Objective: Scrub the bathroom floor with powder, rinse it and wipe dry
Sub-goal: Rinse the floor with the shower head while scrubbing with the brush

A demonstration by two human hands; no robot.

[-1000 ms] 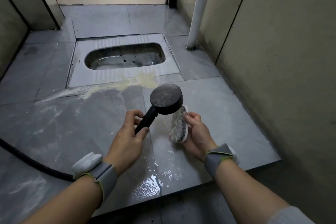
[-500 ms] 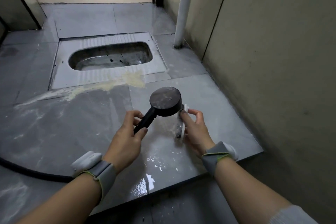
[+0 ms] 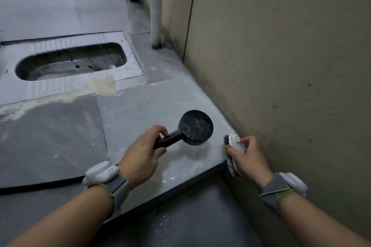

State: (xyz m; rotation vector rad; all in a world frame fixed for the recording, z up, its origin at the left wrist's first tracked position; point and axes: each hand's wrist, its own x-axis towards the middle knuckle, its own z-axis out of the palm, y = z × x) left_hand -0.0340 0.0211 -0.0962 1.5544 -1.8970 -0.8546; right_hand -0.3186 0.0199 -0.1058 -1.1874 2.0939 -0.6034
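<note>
1. Left hand [image 3: 140, 158] curled round the handle of a black shower head [image 3: 195, 127], face down, spraying the grey floor [image 3: 60, 136].
2. Right hand [image 3: 248, 156] gripping a white scrub brush [image 3: 233, 142], bristles tilted against the raised floor's edge, close beside the beige wall [image 3: 291, 66].
3. Black hose [image 3: 40, 184] trailing left.
4. Yellowish powder [image 3: 104, 86] smeared beside the squat toilet [image 3: 70, 62].

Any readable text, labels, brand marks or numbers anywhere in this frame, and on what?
None can be read.
Shower head: plain black, only white smears.
Scrub brush: plain white back, no mark.
Wristbands: no print shows.
Wall and floor tiles: stains and powder only.
</note>
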